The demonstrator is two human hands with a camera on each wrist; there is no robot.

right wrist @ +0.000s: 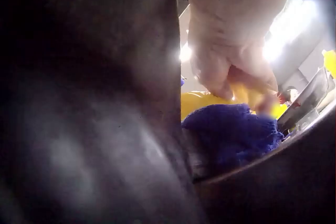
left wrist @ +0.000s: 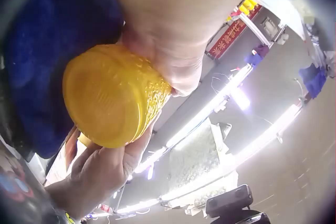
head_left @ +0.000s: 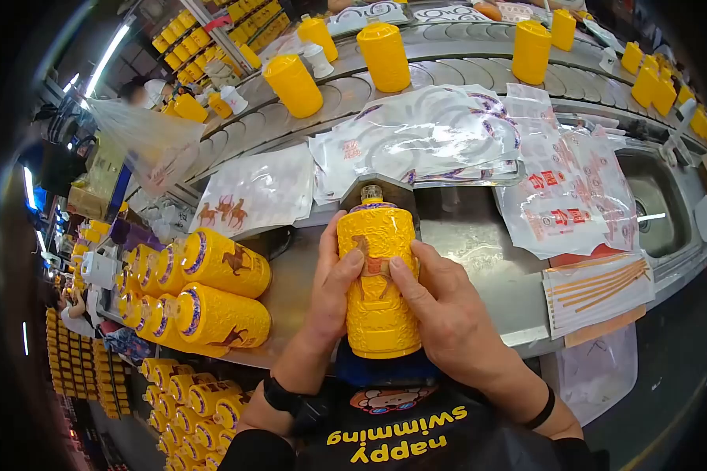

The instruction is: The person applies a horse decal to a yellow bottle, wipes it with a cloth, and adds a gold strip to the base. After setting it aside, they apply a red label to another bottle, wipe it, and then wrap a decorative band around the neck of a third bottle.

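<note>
Both hands hold a yellow embossed bottle (head_left: 381,330) over the near edge of the metal bench in the head view. My left hand (head_left: 330,286) grips its left side, the right hand (head_left: 456,314) its right side. Both thumbs press on a brown and red horse decal (head_left: 377,267) on the front. The bottle's clear neck points away from me, with a patterned purple band around the shoulder. In the left wrist view the round yellow base (left wrist: 100,98) faces the camera. Dark blue cloth (right wrist: 231,134) lies under the bottle in the right wrist view.
Yellow bottles with horse decals (head_left: 224,314) lie stacked on the bench at left. Horse decal sheets (head_left: 251,188), clear printed sheets (head_left: 424,129) and red-printed sheets (head_left: 554,192) cover the back. Brown strip decals (head_left: 601,286) and a sink (head_left: 652,192) are at right. Behind, a conveyor (head_left: 448,51) carries bottles.
</note>
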